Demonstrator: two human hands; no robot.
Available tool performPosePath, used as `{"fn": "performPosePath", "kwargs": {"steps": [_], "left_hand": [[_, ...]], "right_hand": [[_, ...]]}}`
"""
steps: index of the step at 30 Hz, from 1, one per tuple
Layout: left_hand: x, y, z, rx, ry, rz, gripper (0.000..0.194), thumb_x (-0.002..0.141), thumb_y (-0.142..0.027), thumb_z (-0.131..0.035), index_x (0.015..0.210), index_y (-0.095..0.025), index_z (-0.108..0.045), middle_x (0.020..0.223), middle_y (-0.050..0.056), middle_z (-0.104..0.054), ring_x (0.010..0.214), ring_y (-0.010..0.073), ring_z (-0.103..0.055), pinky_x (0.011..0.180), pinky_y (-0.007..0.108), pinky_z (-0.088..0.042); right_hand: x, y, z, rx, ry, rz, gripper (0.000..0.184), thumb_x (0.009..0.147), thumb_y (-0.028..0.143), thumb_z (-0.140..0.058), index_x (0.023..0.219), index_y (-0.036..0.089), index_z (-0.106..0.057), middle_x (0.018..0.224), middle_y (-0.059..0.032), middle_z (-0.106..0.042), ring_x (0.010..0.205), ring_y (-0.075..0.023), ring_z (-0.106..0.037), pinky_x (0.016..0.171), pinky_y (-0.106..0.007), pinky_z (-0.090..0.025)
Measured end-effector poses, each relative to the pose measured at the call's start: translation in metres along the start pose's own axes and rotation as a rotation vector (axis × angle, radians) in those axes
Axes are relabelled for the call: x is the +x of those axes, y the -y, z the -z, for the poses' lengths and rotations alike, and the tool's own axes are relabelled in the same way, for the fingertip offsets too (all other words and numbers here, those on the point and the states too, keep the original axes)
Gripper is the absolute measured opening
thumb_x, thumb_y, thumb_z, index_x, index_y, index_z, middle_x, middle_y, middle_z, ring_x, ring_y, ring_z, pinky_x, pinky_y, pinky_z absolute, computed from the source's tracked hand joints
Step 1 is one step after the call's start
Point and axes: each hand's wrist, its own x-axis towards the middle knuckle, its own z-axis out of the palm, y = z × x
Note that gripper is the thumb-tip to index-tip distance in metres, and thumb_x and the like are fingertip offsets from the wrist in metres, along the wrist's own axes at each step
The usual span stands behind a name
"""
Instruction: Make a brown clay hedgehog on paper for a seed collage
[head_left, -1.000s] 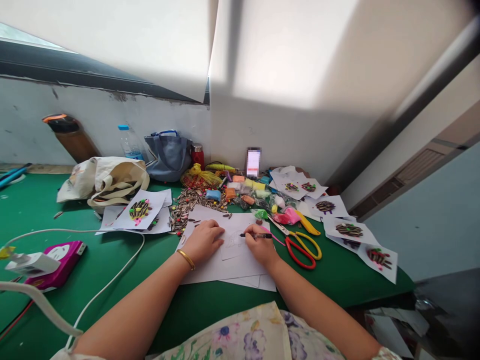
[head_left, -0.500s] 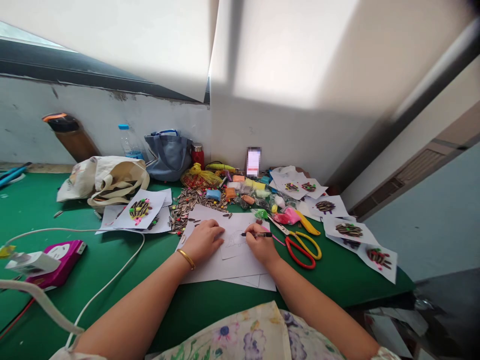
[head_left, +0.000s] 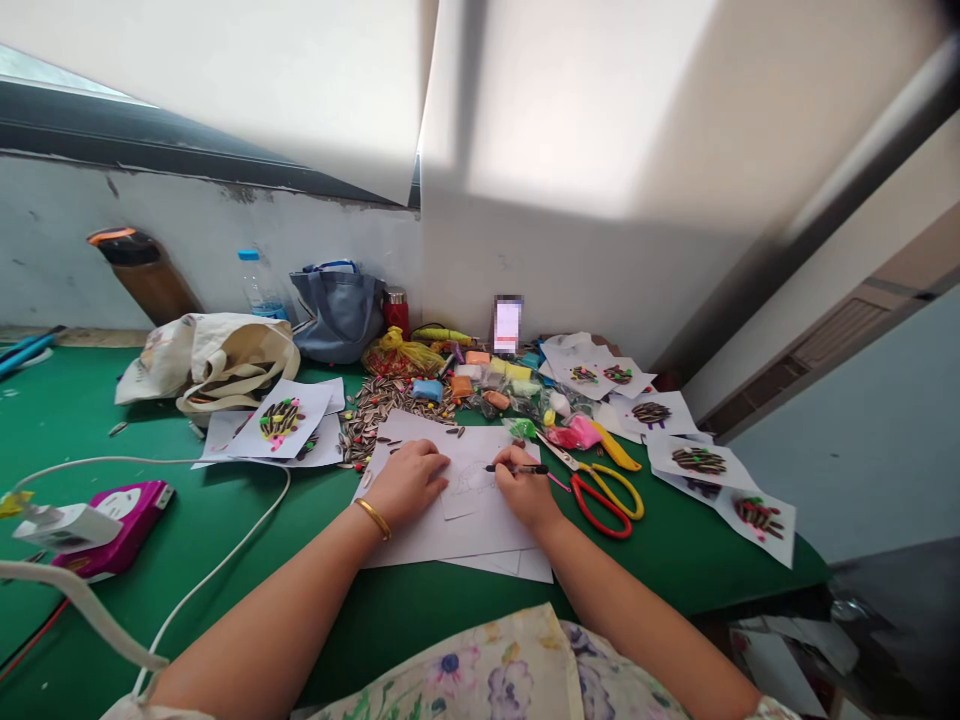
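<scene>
My right hand (head_left: 523, 487) is closed around a black pen (head_left: 531, 469), its tip touching a small sheet of paper (head_left: 461, 505). A faint outline drawing shows on that sheet. My left hand (head_left: 411, 480), a gold bangle at its wrist, lies flat with fingers stretched out on the papers, left of the drawing. Larger white sheets (head_left: 412, 548) lie beneath. Striped sunflower seeds (head_left: 386, 408) are heaped just beyond my left hand, and a few lie on the paper. Scissors (head_left: 592, 480) with red and yellow handles rest right of my right hand.
Colourful clay packs (head_left: 510, 370) lie behind the papers, near a propped phone (head_left: 508, 325). Finished seed pictures lie on the right (head_left: 697, 460) and left (head_left: 279, 420). A cloth bag (head_left: 225, 350), a blue bag (head_left: 341, 310) and a magenta box with a charger (head_left: 127, 525) stand leftward.
The pen and my right hand have shifted very slightly to the right across the drawing. My left hand stays in place.
</scene>
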Motion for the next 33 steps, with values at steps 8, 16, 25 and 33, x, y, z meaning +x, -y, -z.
{"fn": "performPosePath", "kwargs": {"steps": [8,16,25,33], "left_hand": [[0.001,-0.002,0.001,0.006,0.011,0.014,0.028,0.086,-0.031,-0.060,0.111,-0.024,-0.070,0.110,0.009,-0.062,0.105,0.0257,-0.055,0.096,0.038,-0.042],[0.000,-0.002,0.001,-0.012,0.003,0.012,0.028,0.086,-0.030,-0.061,0.111,-0.024,-0.070,0.110,0.009,-0.062,0.105,0.0260,-0.055,0.096,0.039,-0.042],[0.001,-0.001,0.000,0.004,-0.009,0.000,0.027,0.085,-0.030,-0.062,0.110,-0.024,-0.070,0.109,0.009,-0.062,0.104,0.0255,-0.056,0.095,0.038,-0.043],[0.001,-0.001,-0.001,0.020,0.003,-0.015,0.027,0.090,-0.032,-0.055,0.111,-0.022,-0.069,0.108,0.010,-0.062,0.102,0.0252,-0.056,0.094,0.038,-0.043]], "right_hand": [[0.004,-0.006,0.008,-0.024,-0.018,-0.021,0.012,0.077,0.027,-0.047,0.074,0.023,-0.059,0.068,0.0004,-0.061,0.066,-0.0187,-0.056,0.061,-0.029,-0.041],[0.002,-0.005,0.007,-0.047,0.022,-0.003,0.013,0.078,0.027,-0.049,0.077,0.023,-0.062,0.073,0.0000,-0.064,0.072,-0.0193,-0.059,0.065,-0.029,-0.043],[0.004,-0.007,0.007,-0.027,0.001,0.000,0.013,0.076,0.027,-0.048,0.075,0.023,-0.060,0.071,-0.0002,-0.063,0.069,-0.0192,-0.057,0.063,-0.029,-0.042],[0.006,-0.007,0.016,0.023,-0.015,-0.008,0.015,0.076,0.029,-0.047,0.076,0.022,-0.059,0.071,-0.0001,-0.060,0.065,-0.0179,-0.054,0.060,-0.028,-0.040]]}}
